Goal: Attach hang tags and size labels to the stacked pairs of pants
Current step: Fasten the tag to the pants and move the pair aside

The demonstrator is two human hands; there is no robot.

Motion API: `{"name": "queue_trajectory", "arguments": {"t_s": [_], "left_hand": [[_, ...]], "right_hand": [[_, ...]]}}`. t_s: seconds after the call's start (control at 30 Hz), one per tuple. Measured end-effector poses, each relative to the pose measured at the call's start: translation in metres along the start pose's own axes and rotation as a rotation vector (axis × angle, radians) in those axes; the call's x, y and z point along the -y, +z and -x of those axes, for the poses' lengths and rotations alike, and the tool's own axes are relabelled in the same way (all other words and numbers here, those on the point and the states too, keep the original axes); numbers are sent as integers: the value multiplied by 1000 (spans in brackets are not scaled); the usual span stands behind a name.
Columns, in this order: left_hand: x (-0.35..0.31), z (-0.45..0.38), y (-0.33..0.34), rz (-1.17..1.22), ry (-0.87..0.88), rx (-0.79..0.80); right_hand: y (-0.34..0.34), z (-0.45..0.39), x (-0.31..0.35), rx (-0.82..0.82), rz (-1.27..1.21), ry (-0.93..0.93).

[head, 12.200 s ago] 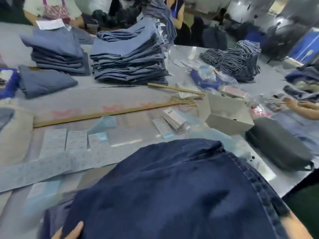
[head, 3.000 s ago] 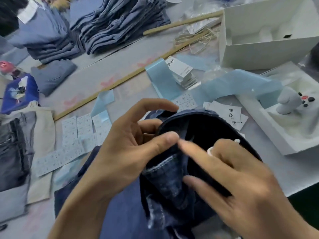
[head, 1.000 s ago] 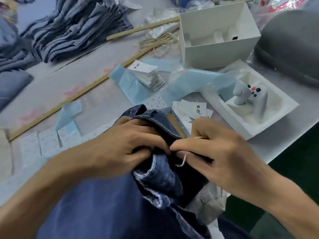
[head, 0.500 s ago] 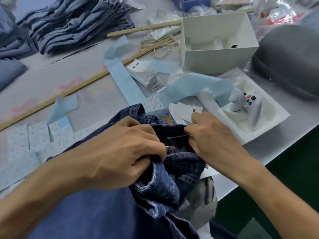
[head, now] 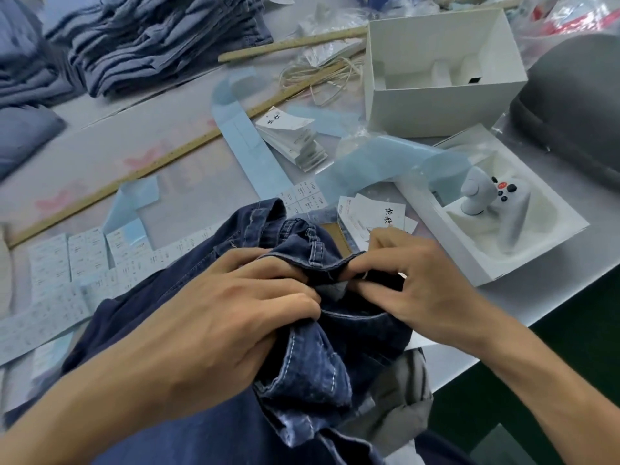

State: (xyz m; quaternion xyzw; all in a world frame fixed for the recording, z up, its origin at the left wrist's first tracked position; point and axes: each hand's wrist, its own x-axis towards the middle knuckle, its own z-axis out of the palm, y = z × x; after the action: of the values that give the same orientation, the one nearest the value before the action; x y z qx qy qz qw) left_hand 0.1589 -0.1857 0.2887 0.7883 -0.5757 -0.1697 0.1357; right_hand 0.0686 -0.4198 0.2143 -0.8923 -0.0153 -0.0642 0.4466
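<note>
Tabletop (head: 188,182): pale grey, running from you out to the far piles, its near right edge cutting diagonally past your right forearm.
Pants (head: 188,414): dark denim, bunched right in front of you on the tabletop, waistband turned up between your hands, a pale pocket lining hanging out low on the right.
Stacked pants (head: 161,38): lighter blue, folded, piled at the far left, well apart from the pair you're working on.
Grey case (head: 570,105): dark and rounded, at the far right.
White box (head: 436,105): open, standing beyond the tray.
Tray (head: 523,263): white, just right of your right hand, with a white game controller (head: 493,203) lying in it.
Left hand (head: 235,317): you've got it curled tight, gripping a fistful of denim at the waistband.
Right hand (head: 419,283): fingertips pinching the waistband edge where it meets your left hand; a thin pale loop shows at those fingertips, too small to make out.
Hang tags (head: 292,135): a fanned white stack near the box, more loose ones (head: 379,213) just beyond your right hand.
Size labels (head: 63,260): printed sheets lying flat at the left, beside pale blue backing strips (head: 248,142).
</note>
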Motion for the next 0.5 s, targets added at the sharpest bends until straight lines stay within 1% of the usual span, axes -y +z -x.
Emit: {"name": "queue_trajectory", "arguments": {"t_s": [0.07,0.13,0.2,0.27,0.33,0.37,0.4,0.47,0.5], "left_hand": [[-2,-1,-3,32,-50,-35],[-4,-5,-10,80,-136,-85],[-7,-14,-18,73,-209,-78],[-5,-27,-27,76,-262,-55],[-1,-40,-33,75,-306,-55],[1,-45,-34,31,-325,-40],[1,-50,-32,-52,-331,-4],[-1,-56,-24,-217,-289,83],[-3,-57,-19,-250,-263,116]], "right_hand": [[0,0,1,-67,71,-110],[1,2,7,-137,215,-294],[2,5,12,-245,358,-488],[2,8,15,-343,433,-613],[5,12,14,-405,465,-670],[7,13,13,-429,477,-687],[9,15,11,-454,486,-701],[12,19,8,-492,503,-713],[12,21,7,-499,511,-708]]}}
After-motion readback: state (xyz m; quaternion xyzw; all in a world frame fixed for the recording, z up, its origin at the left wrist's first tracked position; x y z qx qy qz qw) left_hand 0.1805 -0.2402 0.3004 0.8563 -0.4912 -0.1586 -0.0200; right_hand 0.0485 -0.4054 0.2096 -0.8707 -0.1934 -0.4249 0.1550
